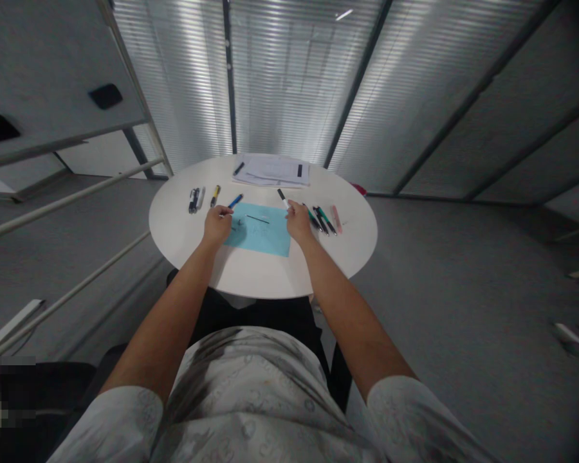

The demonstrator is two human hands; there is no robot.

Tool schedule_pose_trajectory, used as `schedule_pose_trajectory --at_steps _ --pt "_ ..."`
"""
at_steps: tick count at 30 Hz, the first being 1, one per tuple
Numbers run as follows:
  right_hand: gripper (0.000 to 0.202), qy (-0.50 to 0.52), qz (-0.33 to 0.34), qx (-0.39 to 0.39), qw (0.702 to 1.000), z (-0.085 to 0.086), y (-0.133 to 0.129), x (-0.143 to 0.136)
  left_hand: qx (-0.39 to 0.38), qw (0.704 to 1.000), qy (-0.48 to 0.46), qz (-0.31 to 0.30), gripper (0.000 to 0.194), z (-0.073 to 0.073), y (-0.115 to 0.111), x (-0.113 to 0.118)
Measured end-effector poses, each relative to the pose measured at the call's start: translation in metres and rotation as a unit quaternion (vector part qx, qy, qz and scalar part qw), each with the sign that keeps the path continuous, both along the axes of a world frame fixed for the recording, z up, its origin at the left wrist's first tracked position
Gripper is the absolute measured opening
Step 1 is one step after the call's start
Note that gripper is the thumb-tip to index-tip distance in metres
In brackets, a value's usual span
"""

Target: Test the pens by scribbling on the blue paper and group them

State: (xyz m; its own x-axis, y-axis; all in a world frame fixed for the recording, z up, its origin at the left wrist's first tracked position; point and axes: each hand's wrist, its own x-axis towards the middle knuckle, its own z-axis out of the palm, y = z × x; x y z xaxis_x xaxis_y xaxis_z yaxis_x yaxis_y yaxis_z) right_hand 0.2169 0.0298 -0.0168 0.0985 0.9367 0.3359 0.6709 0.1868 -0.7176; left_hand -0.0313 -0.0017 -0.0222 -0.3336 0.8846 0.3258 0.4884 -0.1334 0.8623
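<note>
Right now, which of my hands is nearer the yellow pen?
Left. Your left hand is close, on your side of the yellow pen; your right hand is farther off, at the blue sheet's right edge.

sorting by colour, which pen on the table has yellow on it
The yellow-and-black pen, just beyond the left hand, between the blue pen and the cluster of pens farther left; no other pen shows yellow.

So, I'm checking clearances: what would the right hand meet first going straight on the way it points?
Probably the white papers at the far side of the table, if the right hand travels low; its height is hard to judge, so it might pass over them.
</note>
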Motion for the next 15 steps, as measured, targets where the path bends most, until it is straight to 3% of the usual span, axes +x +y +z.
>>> schedule_pose_trajectory --at_steps 6,15 --pt "0.033 0.170 0.006 -0.029 0.985 0.007 0.002 0.001 0.006 1.000 0.012 0.002 0.017 -0.004 0.002 -0.002" --pt "0.030 0.077 0.046 0.021 0.996 0.004 -0.008 -0.003 0.009 1.000 0.017 -0.001 0.018 0.000 0.000 0.000"
